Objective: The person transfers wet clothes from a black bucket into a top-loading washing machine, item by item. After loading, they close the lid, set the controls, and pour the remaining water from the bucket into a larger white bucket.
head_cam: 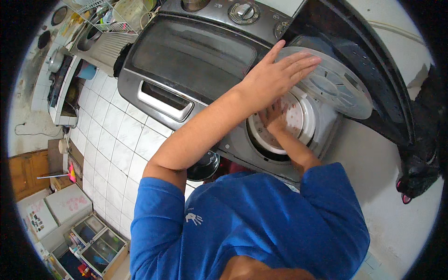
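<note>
A twin-tub washing machine point(161, 75) with a dark lid lies before me. Its round spin tub point(308, 134), at the right, is uncovered and holds a white perforated disc point(294, 113). Down in the tub, my right hand point(274, 113) lies on the disc with fingers spread, partly hidden by my left forearm. Above the tub my left hand point(283, 71) is held flat, its fingers extended, in front of the raised translucent plastic inner lid point(325, 84). Whether it touches that lid I cannot tell. Neither hand holds anything visible. Behind stands the dark outer lid point(371, 70), raised.
Control knobs point(245, 11) line the machine's back panel. A sink point(105, 47) with a wire dish rack point(115, 26) is at upper left. A black item with pink parts point(418, 178) hangs at the right by the wall. A dark round basin point(204, 166) sits below my left arm.
</note>
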The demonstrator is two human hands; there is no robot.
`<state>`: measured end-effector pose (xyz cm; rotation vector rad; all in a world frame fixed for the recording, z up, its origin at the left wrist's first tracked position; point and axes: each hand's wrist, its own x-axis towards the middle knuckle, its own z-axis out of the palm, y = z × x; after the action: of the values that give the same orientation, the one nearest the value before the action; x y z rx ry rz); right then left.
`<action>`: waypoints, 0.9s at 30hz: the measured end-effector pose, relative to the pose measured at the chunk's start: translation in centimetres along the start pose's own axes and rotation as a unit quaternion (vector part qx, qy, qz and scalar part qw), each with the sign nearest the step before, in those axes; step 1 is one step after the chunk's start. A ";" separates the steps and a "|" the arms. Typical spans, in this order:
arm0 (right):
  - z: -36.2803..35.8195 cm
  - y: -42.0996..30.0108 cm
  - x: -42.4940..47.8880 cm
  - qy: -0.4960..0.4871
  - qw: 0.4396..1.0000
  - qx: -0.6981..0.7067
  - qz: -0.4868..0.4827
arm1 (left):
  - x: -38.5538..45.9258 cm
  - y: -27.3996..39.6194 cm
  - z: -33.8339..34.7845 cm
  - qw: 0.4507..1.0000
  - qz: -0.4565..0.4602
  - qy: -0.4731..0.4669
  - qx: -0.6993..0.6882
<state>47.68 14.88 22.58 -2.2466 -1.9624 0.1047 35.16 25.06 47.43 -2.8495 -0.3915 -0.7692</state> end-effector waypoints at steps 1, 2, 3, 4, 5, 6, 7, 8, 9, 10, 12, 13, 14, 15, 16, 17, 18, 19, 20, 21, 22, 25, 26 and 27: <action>-0.5 0.4 0.2 -0.038 0.999 0.012 -0.001 | -0.1 0.2 0.0 1.000 0.000 0.001 0.000; -1.2 0.9 0.3 -0.076 0.997 0.024 -0.002 | -0.2 0.4 0.0 1.000 -0.001 0.003 0.000; -2.1 1.1 0.4 -0.115 0.993 0.037 -0.004 | -0.2 0.7 -0.1 1.000 -0.002 0.003 0.000; -4.1 0.3 0.2 -0.172 0.984 0.036 0.016 | -0.3 0.8 -0.4 1.000 -0.004 -0.009 0.004; -7.1 -0.9 -0.2 -0.229 0.972 0.035 0.033 | -0.4 0.8 -0.9 1.000 -0.007 -0.021 0.009; -8.9 -1.5 -0.5 -0.284 0.957 0.033 0.056 | -0.4 1.0 -1.3 0.999 -0.005 -0.032 0.011; -8.1 -0.7 -1.1 -0.293 0.954 0.031 0.048 | -0.3 1.2 -1.4 0.999 -0.009 -0.035 0.000; -6.4 0.9 -1.9 -0.302 0.952 0.028 0.040 | -0.3 1.4 -1.4 0.999 -0.014 -0.037 -0.012; -6.5 1.1 -1.8 -0.309 0.950 0.026 0.029 | -0.2 1.4 -1.4 0.999 -0.020 -0.041 -0.020; -6.5 1.2 -1.7 -0.313 0.949 0.028 0.028 | -0.2 1.4 -1.4 0.999 -0.019 -0.039 -0.014; -7.0 1.3 -1.8 -0.323 0.945 0.032 0.031 | -0.3 1.7 -1.4 0.999 -0.017 -0.034 -0.006; -6.5 1.6 -1.8 -0.310 0.949 0.039 0.035 | -0.4 1.8 -1.4 0.999 -0.020 -0.036 -0.013; -5.6 1.9 -1.8 -0.296 0.953 0.045 0.039 | -0.4 1.9 -1.4 0.999 -0.022 -0.038 -0.020; -5.7 1.9 -1.7 -0.283 0.957 0.050 0.041 | -0.4 2.0 -1.5 0.999 -0.027 -0.039 -0.025; -5.9 1.9 -1.5 -0.291 0.955 0.037 0.037 | -0.5 2.0 -1.5 0.999 -0.028 -0.037 -0.028; -6.1 1.8 -1.4 -0.300 0.953 0.023 0.032 | -0.7 2.1 -1.4 0.999 -0.028 -0.035 -0.030; -6.7 1.4 -1.1 -0.307 0.951 0.008 0.026 | -0.8 2.1 -1.3 0.999 -0.030 -0.032 -0.030; -8.2 0.4 -0.7 -0.334 0.942 0.010 0.037 | -1.0 2.3 -1.4 0.997 -0.040 -0.027 -0.062; -10.0 -0.7 -0.5 -0.362 0.931 0.011 0.049 | -1.4 2.7 -1.7 0.994 -0.050 -0.023 -0.093; -11.2 -1.2 -0.5 -0.388 0.919 0.011 0.064 | -1.5 3.1 -2.1 0.990 -0.058 -0.015 -0.125; -9.3 0.3 -0.9 -0.331 0.944 0.001 0.014 | -1.2 3.7 -2.4 0.986 -0.051 -0.037 -0.154; -5.3 1.8 -1.5 -0.185 0.974 0.112 -0.068 | -1.6 5.6 -2.7 0.891 -0.098 -0.010 -0.442; -6.6 1.9 -2.1 -0.148 0.960 0.238 -0.023 | -1.5 6.2 -3.5 0.815 -0.132 -0.034 -0.563; -9.0 1.1 -3.1 -0.130 0.931 0.341 0.016 | -1.3 6.3 -4.5 0.756 -0.173 -0.053 -0.629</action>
<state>49.71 11.08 31.07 -1.8521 -1.6308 0.9685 33.80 17.74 50.00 -4.1626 -0.5779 -1.3127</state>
